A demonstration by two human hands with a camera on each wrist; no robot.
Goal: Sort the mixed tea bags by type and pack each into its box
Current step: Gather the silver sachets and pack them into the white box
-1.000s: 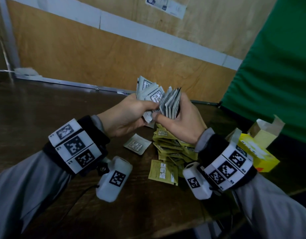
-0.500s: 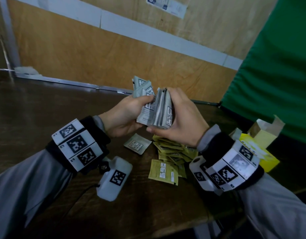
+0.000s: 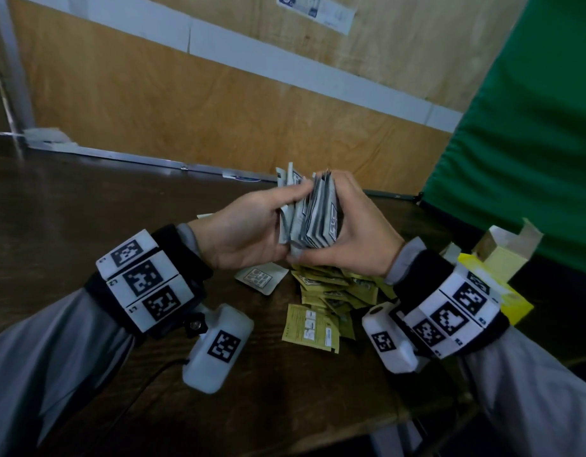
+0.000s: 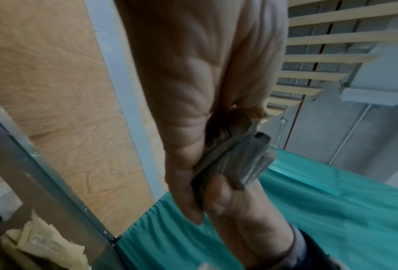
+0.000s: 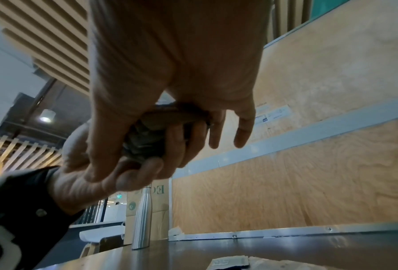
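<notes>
Head view: both my hands, left (image 3: 248, 232) and right (image 3: 357, 239), clamp grey bags (image 3: 314, 216); yellow bags (image 3: 327, 291) loose on table (image 3: 87, 209), yellow box (image 3: 496, 285) open, nothing packed visibly.

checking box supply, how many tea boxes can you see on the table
1: an open yellow cardboard tea box at the dark wooden table's right edge, beside the right hand's wrist. A second box may be hidden outside the views.

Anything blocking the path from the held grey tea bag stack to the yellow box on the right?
Nothing visible. Both hands hold the grey stack above the table; the open yellow box lies right of it, flaps up. The right hand's own wrist sits between, not an obstacle.
</notes>
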